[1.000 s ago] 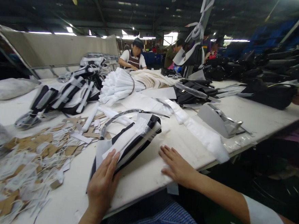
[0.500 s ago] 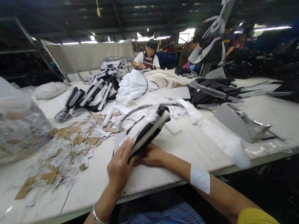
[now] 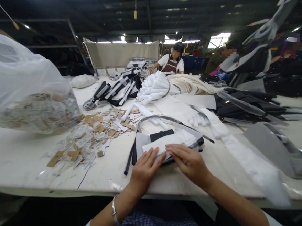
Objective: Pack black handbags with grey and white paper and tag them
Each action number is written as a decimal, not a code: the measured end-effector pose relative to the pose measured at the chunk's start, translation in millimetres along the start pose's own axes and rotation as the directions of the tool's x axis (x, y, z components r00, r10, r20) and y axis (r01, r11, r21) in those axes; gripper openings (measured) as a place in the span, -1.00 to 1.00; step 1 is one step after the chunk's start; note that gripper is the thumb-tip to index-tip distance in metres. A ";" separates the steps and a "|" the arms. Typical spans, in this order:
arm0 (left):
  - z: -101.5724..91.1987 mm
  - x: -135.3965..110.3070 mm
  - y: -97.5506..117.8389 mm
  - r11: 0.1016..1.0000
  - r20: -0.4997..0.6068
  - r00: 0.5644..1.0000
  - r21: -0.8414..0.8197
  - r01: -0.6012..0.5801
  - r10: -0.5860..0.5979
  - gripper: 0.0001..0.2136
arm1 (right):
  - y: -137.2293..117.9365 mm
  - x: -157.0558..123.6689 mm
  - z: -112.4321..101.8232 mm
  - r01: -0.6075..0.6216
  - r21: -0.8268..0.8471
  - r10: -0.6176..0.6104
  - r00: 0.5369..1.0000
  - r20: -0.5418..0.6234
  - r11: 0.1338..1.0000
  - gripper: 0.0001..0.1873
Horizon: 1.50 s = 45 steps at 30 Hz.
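On the table before me lies a flattened black and white handbag (image 3: 162, 135), with a long dark strap (image 3: 130, 159) curving round it. A white sheet (image 3: 176, 139), soft and padded-looking, covers the bag's middle. My left hand (image 3: 145, 171) rests on the sheet's near left part, fingers stretched out and thumb apart. From the right, my right hand (image 3: 192, 166) pinches the sheet's near edge between fingers and thumb. The bag's near side is partly hidden by both hands.
Loose tags with strings (image 3: 87, 136) spread to the left, beside a clear plastic bag (image 3: 30, 94) full of more. White rolls (image 3: 155, 87), black bags (image 3: 247, 104) and a white padded strip (image 3: 253, 165) lie farther out. A co-worker (image 3: 171, 61) sits opposite.
The handbag, held up on edge before, now lies flat with the white sheet over it. My right hand has come from behind the bag to its near side. The camera has turned left.
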<state>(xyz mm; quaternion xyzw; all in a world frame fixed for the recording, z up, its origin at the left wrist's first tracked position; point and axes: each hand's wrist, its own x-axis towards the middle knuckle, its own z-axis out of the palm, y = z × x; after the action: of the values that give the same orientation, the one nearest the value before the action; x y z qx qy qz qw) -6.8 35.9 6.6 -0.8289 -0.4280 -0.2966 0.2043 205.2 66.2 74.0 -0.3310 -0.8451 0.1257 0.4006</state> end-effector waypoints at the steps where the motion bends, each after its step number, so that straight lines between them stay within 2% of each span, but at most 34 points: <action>1: -0.2 -1.2 2.4 1.000 -0.004 1.000 0.004 0.008 -0.008 -0.56 | 8.3 15.5 -1.2 -0.057 -0.024 0.058 0.998 0.024 0.998 -0.72; 3: -1.3 -3.8 7.0 1.000 -0.010 1.000 0.010 0.015 -0.015 -0.57 | 26.6 48.0 1.1 -0.182 -0.126 0.203 0.963 0.175 0.975 -0.71; 6: -3.9 -7.7 14.3 1.000 -0.030 1.000 0.016 0.003 -0.003 -0.59 | 50.7 92.6 16.0 -0.257 -0.320 0.378 0.831 0.408 0.912 -0.69; 7: -4.8 -8.8 16.6 1.000 -0.037 0.999 0.017 -0.003 0.003 -0.60 | 57.0 104.5 23.7 -0.257 -0.362 0.407 0.800 0.441 0.896 -0.69; 9: -6.4 -10.8 20.2 1.000 -0.051 0.999 0.020 -0.012 0.013 -0.61 | 66.6 122.5 41.9 -0.256 -0.417 0.446 0.767 0.461 0.872 -0.66; 13: -7.5 -13.0 21.5 0.999 -0.083 0.996 0.022 -0.025 0.027 -0.62 | 76.4 139.6 78.3 -0.252 -0.517 0.524 0.698 0.488 0.818 -0.55; 15: -7.5 -13.3 19.7 0.999 -0.106 0.994 0.026 -0.034 0.037 -0.63 | 77.4 145.0 90.0 -0.252 -0.543 0.541 0.692 0.478 0.801 -0.58; 17: -7.9 -13.2 17.1 0.999 -0.111 0.993 0.024 -0.043 0.045 -0.62 | 75.2 150.8 93.4 -0.250 -0.533 0.527 0.711 0.466 0.808 -0.69; 20: -10.3 -13.0 13.5 1.000 -0.064 0.998 -0.015 -0.026 0.025 -0.61 | 63.3 151.9 77.5 -0.235 -0.440 0.436 0.786 0.439 0.867 -0.80; 22: -12.4 -13.0 11.7 0.998 -0.022 1.000 -0.057 -0.006 0.005 -0.60 | 49.5 137.7 52.7 -0.208 -0.344 0.342 0.853 0.394 0.916 -0.74; 24: -13.9 -12.3 10.1 0.995 0.009 1.000 -0.096 0.005 -0.005 -0.59 | 32.6 106.9 20.9 -0.171 -0.248 0.251 0.905 0.344 0.954 -0.68; 26: -14.7 -9.9 8.2 0.991 0.044 0.999 -0.132 0.021 -0.016 -0.57 | 15.3 61.0 -10.1 -0.125 -0.166 0.172 0.934 0.312 0.978 -0.70; 27: -15.1 -7.5 7.0 0.989 0.060 0.998 -0.147 0.031 -0.023 -0.56 | 7.7 34.4 -22.5 -0.040 -0.079 0.058 0.969 0.241 0.996 -0.72; 28: -15.7 -4.4 5.6 0.986 0.075 0.997 -0.161 0.042 -0.030 -0.55 | 1.4 6.9 -31.8 0.009 -0.028 -0.003 0.978 0.210 1.000 -0.76; 30: -17.6 4.5 1.9 0.981 0.115 0.992 -0.184 0.068 -0.048 -0.52 | -5.6 -45.3 -39.9 0.012 -0.055 0.002 0.970 0.242 0.998 -0.87; 32: -21.0 16.2 -3.2 0.974 0.153 0.986 -0.203 0.097 -0.067 -0.49 | -6.3 -86.2 -35.8 -0.017 -0.157 0.067 0.946 0.317 0.987 -0.64; 34: -25.3 28.8 -9.1 0.967 0.198 0.977 -0.223 0.127 -0.082 -0.44 | -4.7 -110.8 -24.9 -0.053 -0.232 0.128 0.938 0.321 0.971 -0.55; 38: -32.9 50.0 -18.4 0.959 0.256 0.960 -0.225 0.172 -0.112 -0.30 | -11.0 -119.6 -2.2 -0.106 -0.188 0.153 0.955 0.256 0.976 -0.64; 42: -37.5 61.2 -21.7 0.958 0.288 0.948 -0.207 0.198 -0.133 -0.28 | -30.0 -105.9 14.3 -0.135 -0.130 0.164 0.955 0.247 0.982 -0.68; 45: -41.2 66.3 -25.1 0.960 0.294 0.943 -0.179 0.215 -0.156 -0.30 | -38.3 -93.7 18.0 -0.185 -0.166 0.219 0.951 0.218 0.969 -0.73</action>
<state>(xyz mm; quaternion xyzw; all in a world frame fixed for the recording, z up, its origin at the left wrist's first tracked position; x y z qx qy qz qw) -10.3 64.2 83.4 -0.8347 -0.4955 -0.2390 0.0256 217.1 -23.4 25.1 -0.4268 -0.8548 0.1433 0.2582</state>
